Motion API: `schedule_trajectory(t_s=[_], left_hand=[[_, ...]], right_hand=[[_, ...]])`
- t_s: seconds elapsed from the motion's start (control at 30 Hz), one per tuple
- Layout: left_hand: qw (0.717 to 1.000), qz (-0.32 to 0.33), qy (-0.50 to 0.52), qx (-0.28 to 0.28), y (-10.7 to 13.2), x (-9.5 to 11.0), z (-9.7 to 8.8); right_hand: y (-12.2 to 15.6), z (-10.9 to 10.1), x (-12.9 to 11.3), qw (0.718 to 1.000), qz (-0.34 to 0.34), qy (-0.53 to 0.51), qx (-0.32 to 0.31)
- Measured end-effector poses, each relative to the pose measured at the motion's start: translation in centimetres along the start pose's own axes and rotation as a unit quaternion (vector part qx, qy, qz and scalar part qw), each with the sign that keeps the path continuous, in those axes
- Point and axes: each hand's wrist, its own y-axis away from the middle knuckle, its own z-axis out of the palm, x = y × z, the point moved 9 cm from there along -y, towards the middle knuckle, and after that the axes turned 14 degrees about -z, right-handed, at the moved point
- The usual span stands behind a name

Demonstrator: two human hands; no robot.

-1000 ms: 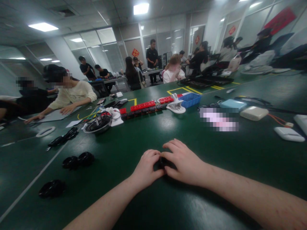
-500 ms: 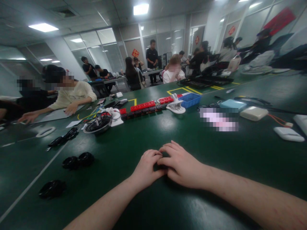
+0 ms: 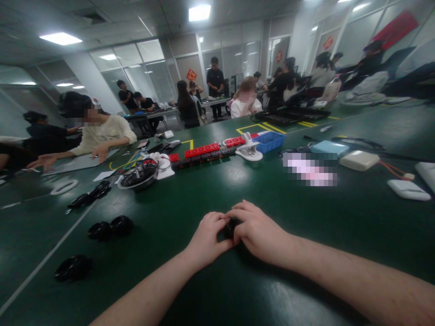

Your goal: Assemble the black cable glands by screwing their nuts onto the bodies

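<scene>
Above the green table, my left hand [image 3: 210, 237] and my right hand [image 3: 256, 233] meet at the fingertips. Between them shows part of a small, glossy black thing [image 3: 231, 227], mostly covered by my fingers, so its kind cannot be made out. The fingers of both hands are bent around it, the left from one side and the right from the other and above. Off to the left lie several black coiled bundles that look like wound cable: one near bundle [image 3: 73, 268], a touching pair [image 3: 110, 227] and more farther back [image 3: 90, 194].
A metal bowl [image 3: 147, 183] of dark cables stands beyond the bundles. Behind my hands run red and black blocks [image 3: 204, 156], a white clamp [image 3: 250, 151] and a blue bin [image 3: 272, 143]. White and light-blue cases [image 3: 359, 160] lie right. A person [image 3: 102, 131] sits far left.
My right hand's fingers have shifted and curled slightly, so the black thing between my hands shows more. My left hand has hardly moved.
</scene>
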Motion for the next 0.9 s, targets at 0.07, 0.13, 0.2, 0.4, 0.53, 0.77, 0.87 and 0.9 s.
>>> schedule_trajectory(t_s=[0.07,0.13,0.2,0.4,0.53,0.77,0.87,0.9], left_hand=[[1.000,-0.001,0.000,0.001,0.0,0.0,-0.1],[1.000,-0.001,0.000,0.003,0.0,0.0,-0.1],[1.000,-0.001,-0.003,0.000,0.0,-0.1,0.0],[1.000,0.001,-0.001,-0.005,0.1,-0.1,0.0],[1.000,0.003,0.000,-0.003,0.1,0.1,-0.2],[1.000,0.002,0.006,0.006,0.2,0.0,-0.1],[1.000,0.000,0.008,0.003,0.2,0.0,-0.1],[1.000,0.000,0.008,0.003,0.1,0.0,-0.1]], right_hand=[[0.0,-0.1,0.1,1.000,0.002,0.005,0.006],[0.0,-0.1,0.4,1.000,0.011,0.014,0.007],[0.1,-0.2,0.7,0.999,0.025,0.024,0.002],[0.1,-1.3,0.8,0.999,0.019,0.012,0.029],[0.1,-2.4,0.6,0.997,0.011,0.005,0.079],[0.3,-1.7,1.7,0.993,0.090,0.050,0.052],[0.3,-1.5,1.7,0.992,0.092,0.079,0.035],[0.4,-1.5,1.6,0.991,0.092,0.086,0.035]])
